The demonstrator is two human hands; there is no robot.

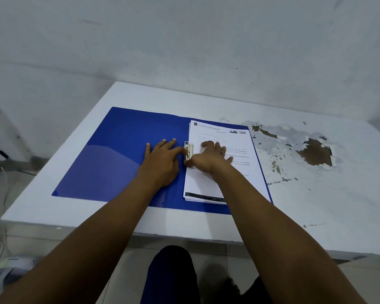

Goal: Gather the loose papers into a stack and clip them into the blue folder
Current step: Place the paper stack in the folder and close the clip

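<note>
- Lying open on the table, the folder spreads flat, its left cover bare and its right half under the papers.
- The papers sit as one squared stack on the right half, printed side up, their left edge along the spine, with a blue margin showing at the right and near edges.
- The clip, a pale metal piece, stands at the stack's left edge near the spine, between the two hands.
- The left hand lies palm down on the left cover with fingers straight and spread; one fingertip reaches right and touches the clip's left side.
- The right hand rests on the papers just right of the clip, its fingers bent with tips pressing the sheet, and its thumb reaches down-left to the clip's near end. Whether the thumb pinches the clip or only presses it, I cannot tell.
- The table's white coating is peeled in brown patches to the right, well apart from the folder.
- Shoes lie on the floor at lower left.
</note>
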